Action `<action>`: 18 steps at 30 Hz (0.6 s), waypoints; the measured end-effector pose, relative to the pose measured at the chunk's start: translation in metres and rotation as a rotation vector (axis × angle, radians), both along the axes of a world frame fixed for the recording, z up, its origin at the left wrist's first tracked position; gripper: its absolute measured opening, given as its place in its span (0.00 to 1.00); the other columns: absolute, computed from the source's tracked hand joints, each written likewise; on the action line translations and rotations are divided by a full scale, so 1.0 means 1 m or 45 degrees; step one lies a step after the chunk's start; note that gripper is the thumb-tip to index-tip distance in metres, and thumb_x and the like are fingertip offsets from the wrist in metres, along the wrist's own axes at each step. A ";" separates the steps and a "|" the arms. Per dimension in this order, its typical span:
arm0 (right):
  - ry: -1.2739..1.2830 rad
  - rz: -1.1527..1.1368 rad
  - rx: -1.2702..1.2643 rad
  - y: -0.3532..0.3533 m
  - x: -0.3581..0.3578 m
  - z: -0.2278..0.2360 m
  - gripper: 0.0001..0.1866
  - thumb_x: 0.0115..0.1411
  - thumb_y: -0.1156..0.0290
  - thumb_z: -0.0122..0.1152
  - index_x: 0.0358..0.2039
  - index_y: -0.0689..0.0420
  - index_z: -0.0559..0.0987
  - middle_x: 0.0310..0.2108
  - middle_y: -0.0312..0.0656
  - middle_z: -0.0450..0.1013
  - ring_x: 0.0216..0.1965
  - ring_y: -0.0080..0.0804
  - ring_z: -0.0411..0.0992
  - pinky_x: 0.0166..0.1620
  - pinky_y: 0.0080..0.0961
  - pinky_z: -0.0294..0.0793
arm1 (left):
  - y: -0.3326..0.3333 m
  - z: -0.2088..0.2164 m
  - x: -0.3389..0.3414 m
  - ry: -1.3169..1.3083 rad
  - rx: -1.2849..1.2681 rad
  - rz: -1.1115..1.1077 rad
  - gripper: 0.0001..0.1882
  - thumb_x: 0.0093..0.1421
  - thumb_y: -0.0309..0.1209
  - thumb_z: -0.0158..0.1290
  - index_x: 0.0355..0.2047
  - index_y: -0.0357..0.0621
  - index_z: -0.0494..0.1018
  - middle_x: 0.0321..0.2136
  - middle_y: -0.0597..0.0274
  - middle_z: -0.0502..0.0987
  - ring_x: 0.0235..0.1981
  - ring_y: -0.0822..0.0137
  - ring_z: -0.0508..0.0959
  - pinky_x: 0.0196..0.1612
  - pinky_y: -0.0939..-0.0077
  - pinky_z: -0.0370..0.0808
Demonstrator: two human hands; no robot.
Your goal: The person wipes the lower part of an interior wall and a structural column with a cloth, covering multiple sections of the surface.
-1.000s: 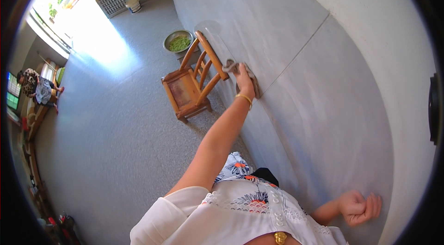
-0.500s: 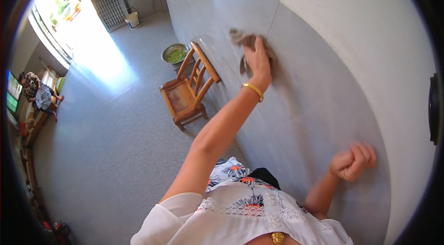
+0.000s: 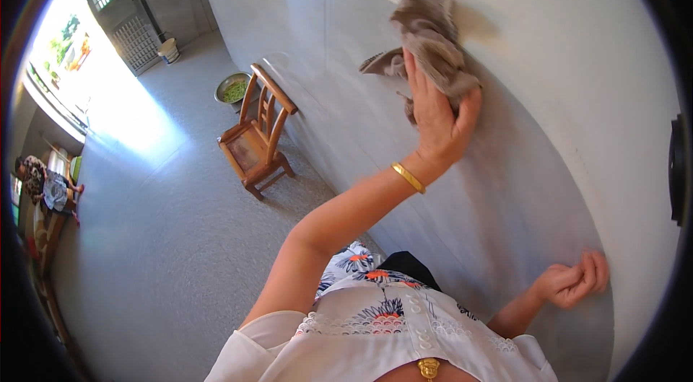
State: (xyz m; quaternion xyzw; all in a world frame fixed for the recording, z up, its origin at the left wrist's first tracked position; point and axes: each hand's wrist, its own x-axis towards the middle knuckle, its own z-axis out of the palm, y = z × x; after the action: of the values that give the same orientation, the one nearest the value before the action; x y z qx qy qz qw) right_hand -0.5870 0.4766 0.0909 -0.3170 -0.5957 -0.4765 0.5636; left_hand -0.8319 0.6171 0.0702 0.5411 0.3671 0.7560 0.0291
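Note:
My left hand (image 3: 442,122), with a gold bangle at its wrist, presses a brown-grey cloth (image 3: 437,46) against the wall. The cloth is bunched under and above my fingers, and it lies across the line where the grey wall panel (image 3: 346,93) meets the white upper wall (image 3: 534,28). One loose fold sticks out to the left of my fingers. Lower down on the right, my right hand (image 3: 574,282) is loosely curled beside the curved border of the grey panel, and nothing shows in it.
A wooden chair (image 3: 253,144) stands on the grey floor by the wall, with a metal bowl of green pieces (image 3: 232,89) behind it. A bucket (image 3: 168,51) stands near the bright doorway (image 3: 65,57). Another person (image 3: 50,183) sits at the far left.
My left hand has slid the cloth up and to the right along the wall, onto the panel's upper border. My right hand has shifted slightly right and down. The view has turned somewhat.

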 end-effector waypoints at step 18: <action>-0.229 0.137 -0.619 -0.061 0.011 -0.004 0.20 0.56 0.57 0.46 0.39 0.62 0.70 0.42 0.53 0.64 0.43 0.50 0.63 0.45 0.44 0.65 | -0.100 -0.038 0.121 0.896 0.735 -0.255 0.15 0.52 0.35 0.47 0.42 0.55 0.67 0.45 0.60 0.69 0.47 0.64 0.70 0.33 0.71 0.63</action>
State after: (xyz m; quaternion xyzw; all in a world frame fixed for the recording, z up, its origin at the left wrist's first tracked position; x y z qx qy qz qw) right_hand -0.5759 0.4161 0.0873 -0.3675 -0.7563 -0.3151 0.4401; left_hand -0.7105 0.5171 0.0326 0.7835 0.0752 0.5911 -0.1761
